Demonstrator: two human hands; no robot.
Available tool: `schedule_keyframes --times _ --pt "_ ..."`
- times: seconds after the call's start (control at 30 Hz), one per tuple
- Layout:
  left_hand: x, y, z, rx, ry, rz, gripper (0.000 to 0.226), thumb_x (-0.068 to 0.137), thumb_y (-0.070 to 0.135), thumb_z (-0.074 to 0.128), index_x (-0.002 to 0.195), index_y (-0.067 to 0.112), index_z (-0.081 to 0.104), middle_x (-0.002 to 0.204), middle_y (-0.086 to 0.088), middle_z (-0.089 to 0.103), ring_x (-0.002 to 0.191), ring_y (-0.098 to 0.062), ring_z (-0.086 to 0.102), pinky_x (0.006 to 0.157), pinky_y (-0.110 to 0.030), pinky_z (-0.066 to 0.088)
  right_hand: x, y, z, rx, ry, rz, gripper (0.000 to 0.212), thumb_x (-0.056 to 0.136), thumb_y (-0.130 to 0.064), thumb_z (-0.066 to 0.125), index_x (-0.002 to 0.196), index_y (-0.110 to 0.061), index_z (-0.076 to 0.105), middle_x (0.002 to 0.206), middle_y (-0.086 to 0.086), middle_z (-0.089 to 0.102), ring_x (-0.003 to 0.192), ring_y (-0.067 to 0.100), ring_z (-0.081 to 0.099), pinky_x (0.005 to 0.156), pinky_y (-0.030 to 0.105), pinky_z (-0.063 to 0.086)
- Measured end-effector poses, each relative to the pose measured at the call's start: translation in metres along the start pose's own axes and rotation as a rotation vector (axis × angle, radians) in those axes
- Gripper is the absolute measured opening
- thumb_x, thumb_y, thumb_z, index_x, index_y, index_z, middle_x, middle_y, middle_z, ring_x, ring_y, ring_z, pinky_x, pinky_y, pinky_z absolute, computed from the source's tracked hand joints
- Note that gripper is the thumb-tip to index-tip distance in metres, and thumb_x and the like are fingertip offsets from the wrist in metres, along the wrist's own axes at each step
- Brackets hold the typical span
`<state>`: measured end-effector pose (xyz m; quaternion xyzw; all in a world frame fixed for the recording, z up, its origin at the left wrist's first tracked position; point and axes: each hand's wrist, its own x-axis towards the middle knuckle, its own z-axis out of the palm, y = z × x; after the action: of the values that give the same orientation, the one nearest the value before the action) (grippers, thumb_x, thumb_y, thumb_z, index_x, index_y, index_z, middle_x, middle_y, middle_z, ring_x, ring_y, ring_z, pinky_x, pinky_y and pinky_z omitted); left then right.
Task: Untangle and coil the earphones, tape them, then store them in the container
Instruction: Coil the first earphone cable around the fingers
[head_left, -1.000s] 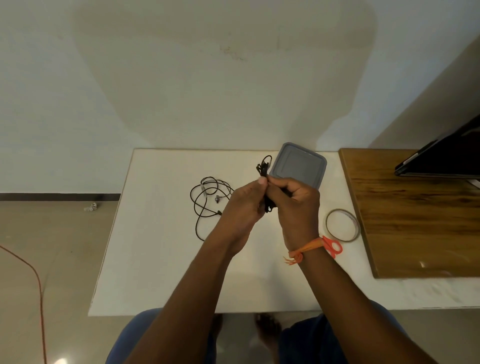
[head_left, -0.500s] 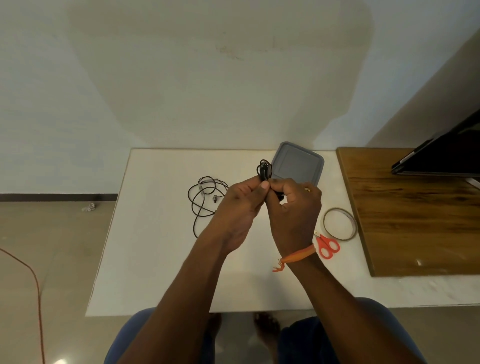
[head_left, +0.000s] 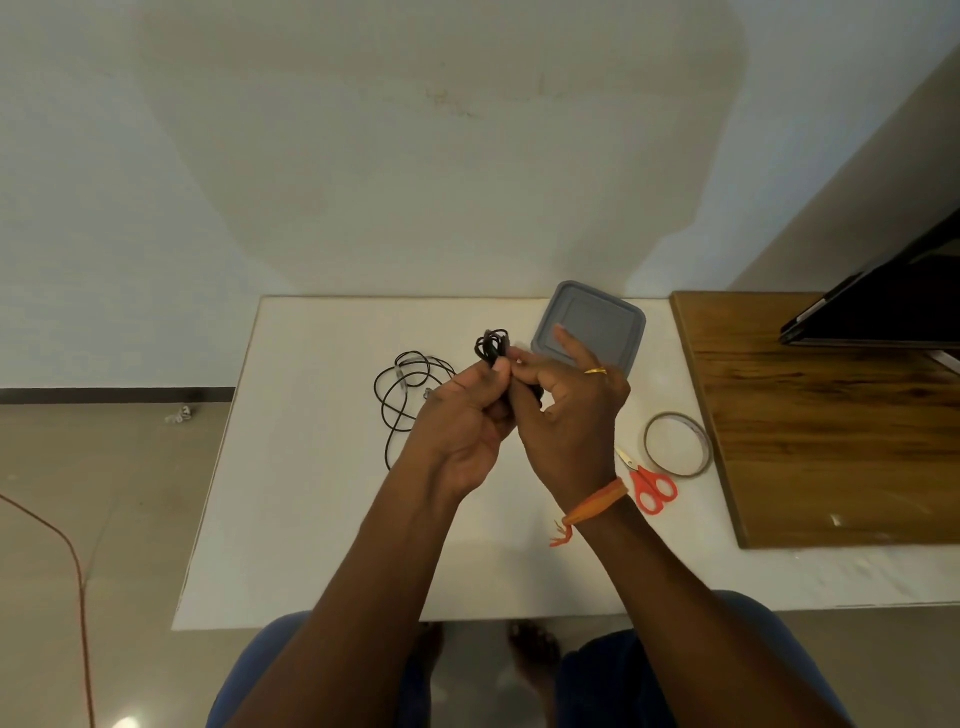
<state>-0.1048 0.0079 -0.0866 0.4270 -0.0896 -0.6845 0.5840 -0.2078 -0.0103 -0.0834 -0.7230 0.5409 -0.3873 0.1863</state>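
Both hands are raised over the middle of the white table (head_left: 311, 519). My left hand (head_left: 462, 426) pinches a small black coiled earphone bundle (head_left: 492, 345) whose loops stick up above the thumb. My right hand (head_left: 566, 410) is against the same bundle, fingers partly spread, a gold ring on one finger. A second black earphone cable (head_left: 402, 387) lies loose in loops on the table to the left of my hands. The grey lidded container (head_left: 597, 322) sits just behind my right hand. A tape roll (head_left: 677, 444) and red scissors (head_left: 649, 483) lie to the right.
A brown wooden board (head_left: 831, 415) covers the table's right part, with a dark screen (head_left: 893, 306) leaning at its far end. A white wall stands behind the table. An orange cord (head_left: 67, 561) runs across the tiled floor on the left.
My hands have risen slightly and my right fingers have spread out from the bundle. The scissors, hidden behind my wrist a second ago, now show.
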Motion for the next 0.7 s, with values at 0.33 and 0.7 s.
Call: schedule_keyframes --times 0.33,0.7 --pt "0.01 0.002 -0.008 -0.061 0.154 -0.007 0.016 0.098 0.014 0.053 0.097 0.007 0.068 0.087 -0.007 0.071 0.073 -0.012 0.07 0.069 -0.022 0.058 -0.011 0.008 0.005 -0.228 -0.034 -0.214 0.019 0.085 -0.023 0.072 0.096 -0.01 0.077 0.094 0.005 0.076 0.092 0.028 0.07 0.084 0.051 0.051" --pt "0.004 0.006 -0.004 0.255 0.195 0.283 0.015 0.1 0.017 0.054 0.098 0.012 0.067 0.078 -0.003 0.072 0.089 -0.023 0.068 0.087 -0.037 0.051 -0.014 -0.001 0.004 0.13 -0.047 -0.107 0.019 0.088 -0.024 0.068 0.098 -0.011 0.077 0.093 0.002 0.077 0.088 0.014 0.071 0.087 0.023 0.052"
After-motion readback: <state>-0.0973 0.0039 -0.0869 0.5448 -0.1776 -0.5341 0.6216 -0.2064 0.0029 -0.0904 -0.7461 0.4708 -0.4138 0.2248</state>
